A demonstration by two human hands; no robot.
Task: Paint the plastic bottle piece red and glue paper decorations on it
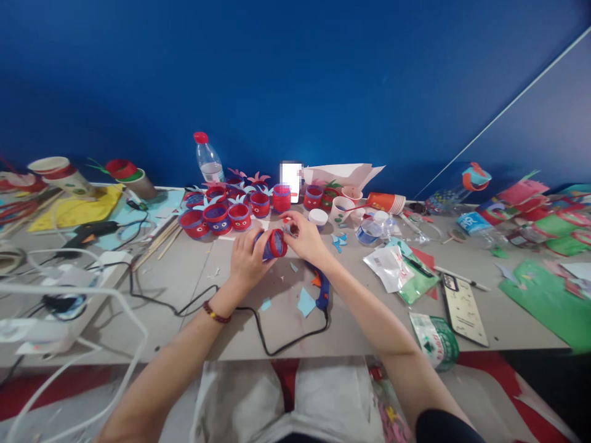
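Note:
My left hand [245, 255] is wrapped round a small red and blue paper cup [275, 243] lying on its side, its red mouth turned to the right. My right hand [305, 237] is at the cup's mouth, its fingertips pinched together against the rim; what they pinch is too small to make out. Both hands hover just above the grey table [194, 295]. A blue glue gun [322, 289] lies under my right forearm, its black cord running back towards me.
Several finished red and blue cups [221, 215] stand behind my hands, with a water bottle [209, 160] and a phone [292, 179]. A black glue gun [90, 232] and power strip [50, 320] lie left. Paper cups [386, 202], packets, green paper [547, 301] and scraps lie right.

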